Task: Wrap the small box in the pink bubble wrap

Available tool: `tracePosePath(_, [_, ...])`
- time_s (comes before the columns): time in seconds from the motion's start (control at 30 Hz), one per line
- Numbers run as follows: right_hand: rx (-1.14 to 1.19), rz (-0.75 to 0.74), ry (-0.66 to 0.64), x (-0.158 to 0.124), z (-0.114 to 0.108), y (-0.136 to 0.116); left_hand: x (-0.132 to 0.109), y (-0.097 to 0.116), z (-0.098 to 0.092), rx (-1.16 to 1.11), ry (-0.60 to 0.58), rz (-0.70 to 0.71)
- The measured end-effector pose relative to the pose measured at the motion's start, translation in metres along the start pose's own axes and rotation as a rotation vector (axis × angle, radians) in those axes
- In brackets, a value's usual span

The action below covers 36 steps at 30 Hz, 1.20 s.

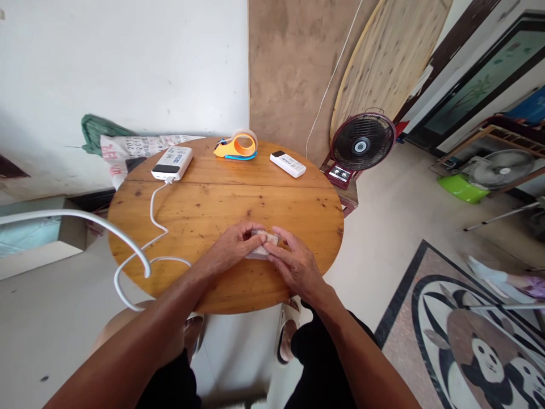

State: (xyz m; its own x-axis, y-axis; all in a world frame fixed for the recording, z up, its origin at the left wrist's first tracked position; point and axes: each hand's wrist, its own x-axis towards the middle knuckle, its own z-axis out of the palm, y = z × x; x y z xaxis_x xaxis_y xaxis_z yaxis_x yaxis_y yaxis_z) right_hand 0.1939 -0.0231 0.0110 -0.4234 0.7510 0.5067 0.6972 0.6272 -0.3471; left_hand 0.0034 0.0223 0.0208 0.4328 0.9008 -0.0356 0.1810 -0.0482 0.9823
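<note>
Near the front edge of the round wooden table [204, 204], a small pale flat packet [268, 237], apparently in clear wrapping, is held between both hands. My left hand [236, 244] pinches its left side, thumb on top. The fingers of my right hand [296, 261] close on its right side. What is inside the packet I cannot make out. Farther back lie a white power bank [174, 162] with a cable [152, 211] plugged in, an orange and blue tape dispenser [237, 145] and a second white power bank [288, 163].
A dark red fan [363, 142] stands on a small cabinet just right of the table. Behind the table are a white wall [149, 62] and a brown board [293, 68]. A thick white tube [85, 215] arches in from the left. A panda-patterned floor inlay [481, 346] lies at right.
</note>
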Motion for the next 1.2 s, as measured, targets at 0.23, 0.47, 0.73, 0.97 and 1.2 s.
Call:
tracePosePath(0.23, [0.015, 0.001, -0.018, 0.001, -0.003, -0.002, 0.0, -0.001, 0.001, 0.049, 0.024, -0.022])
tracePosePath(0.47, [-0.001, 0.044, 0.0, 0.0, 0.001, 0.0, 0.0, -0.002, 0.0, 0.083, 0.052, -0.011])
tracePosePath(0.73, [0.052, 0.062, 0.015, 0.001, 0.002, 0.002, 0.0, -0.002, 0.002, 0.099, 0.067, -0.004])
tracePosePath(0.97, [0.133, 0.118, 0.003, 0.0, -0.002, 0.007, 0.002, -0.012, 0.006, 0.207, 0.204, 0.035])
tracePosePath(1.2, [0.113, 0.13, -0.07, 0.003, -0.002, 0.004, 0.003, -0.013, 0.005, 0.196, 0.235, 0.066])
